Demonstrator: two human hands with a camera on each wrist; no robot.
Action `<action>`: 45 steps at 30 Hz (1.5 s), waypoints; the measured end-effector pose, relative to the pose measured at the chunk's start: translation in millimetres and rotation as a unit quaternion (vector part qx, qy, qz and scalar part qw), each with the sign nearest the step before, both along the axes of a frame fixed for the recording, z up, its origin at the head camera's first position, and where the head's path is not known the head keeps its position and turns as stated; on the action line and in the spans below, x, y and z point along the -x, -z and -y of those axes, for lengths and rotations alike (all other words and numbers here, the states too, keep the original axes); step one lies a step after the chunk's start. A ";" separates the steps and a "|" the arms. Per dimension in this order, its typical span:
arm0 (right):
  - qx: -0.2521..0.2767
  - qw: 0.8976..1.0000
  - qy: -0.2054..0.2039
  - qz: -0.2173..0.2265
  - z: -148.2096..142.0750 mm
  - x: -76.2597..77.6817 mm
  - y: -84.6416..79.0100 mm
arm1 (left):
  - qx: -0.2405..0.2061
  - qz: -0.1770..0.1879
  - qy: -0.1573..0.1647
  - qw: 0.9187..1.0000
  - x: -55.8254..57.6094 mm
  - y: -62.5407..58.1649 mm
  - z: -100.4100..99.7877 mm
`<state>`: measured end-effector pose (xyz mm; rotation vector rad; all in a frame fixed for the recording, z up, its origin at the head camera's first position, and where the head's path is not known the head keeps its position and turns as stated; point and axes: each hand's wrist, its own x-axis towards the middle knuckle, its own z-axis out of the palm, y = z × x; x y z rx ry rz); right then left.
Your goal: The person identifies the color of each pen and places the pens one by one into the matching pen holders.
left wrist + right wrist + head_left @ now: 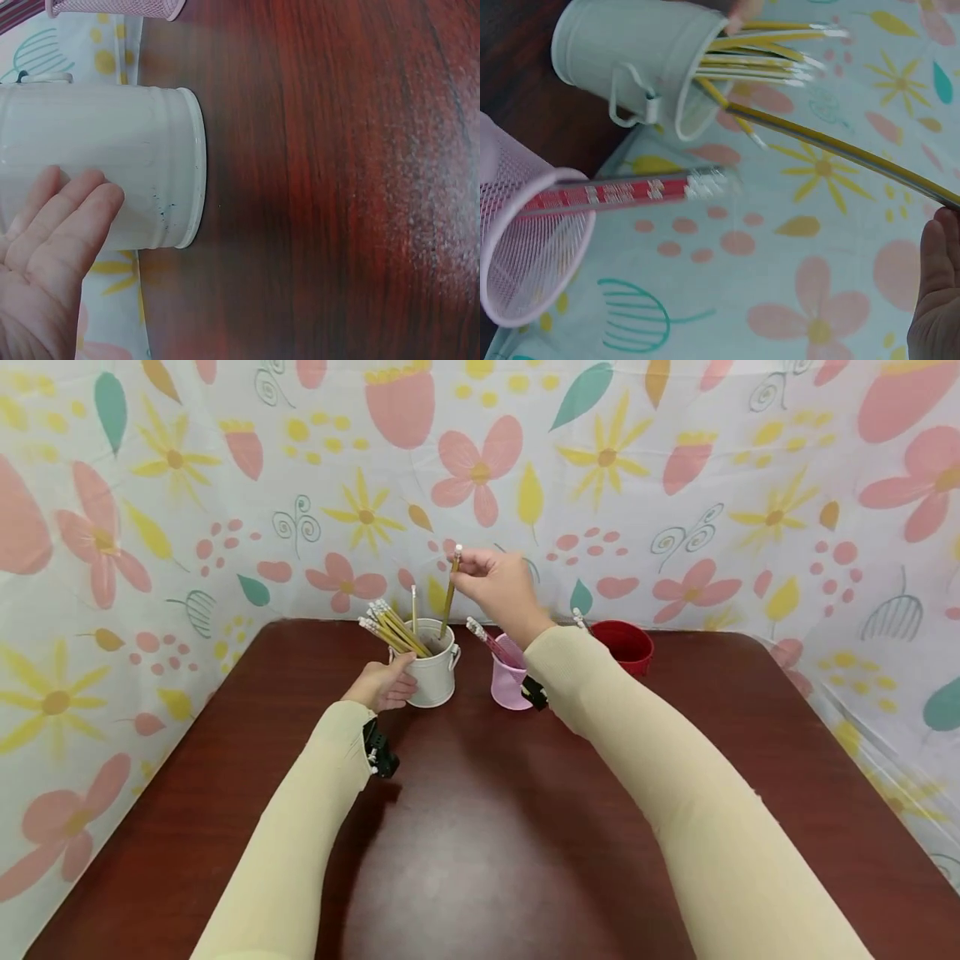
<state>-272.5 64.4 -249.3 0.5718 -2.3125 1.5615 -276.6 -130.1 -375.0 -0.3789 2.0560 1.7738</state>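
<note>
A white metal bucket (433,681) holds several yellow pencils (390,625) with their white eraser ends up. My left hand (386,683) holds the bucket's left side, thumb at the rim and fingers (67,217) along the outer wall. Above the bucket, my right hand (495,585) pinches one yellow pencil (450,589) near its eraser end. This pencil slants, its lower end at the bucket's mouth. In the right wrist view, the pencil (840,154) runs from the bucket's opening to the fingers at the right edge.
Right of the white bucket stands a pink mesh cup (510,687) with red-and-pink pencils (487,639). Farther right is a red bucket (626,647), partly behind my right sleeve, with pencil ends (580,618) at its left. A patterned cloth (480,468) hangs behind the brown table (465,827).
</note>
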 end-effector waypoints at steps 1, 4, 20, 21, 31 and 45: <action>-0.021 1.000 0.005 -0.002 1.3 1.7 3.9 | 0.001 -0.001 0.000 1.000 0.0 0.3 -2.3; -0.068 0.998 0.013 -0.001 2.4 5.2 17.2 | 0.003 0.001 0.002 1.000 0.7 2.3 -12.0; -0.205 0.975 0.013 0.078 21.0 13.0 78.5 | 0.012 0.003 -0.029 1.000 0.9 2.8 -23.5; -0.218 0.972 0.006 0.084 20.4 12.7 81.8 | 0.012 0.005 -0.030 0.999 0.3 4.2 -24.4; -0.222 0.974 -0.010 0.036 -9.9 1.6 85.5 | 0.013 -0.008 -0.011 1.000 -4.1 0.1 -19.0; -0.268 0.961 -0.024 0.065 -86.0 -50.1 104.9 | 0.172 -0.155 0.058 0.971 -27.1 -13.5 -15.4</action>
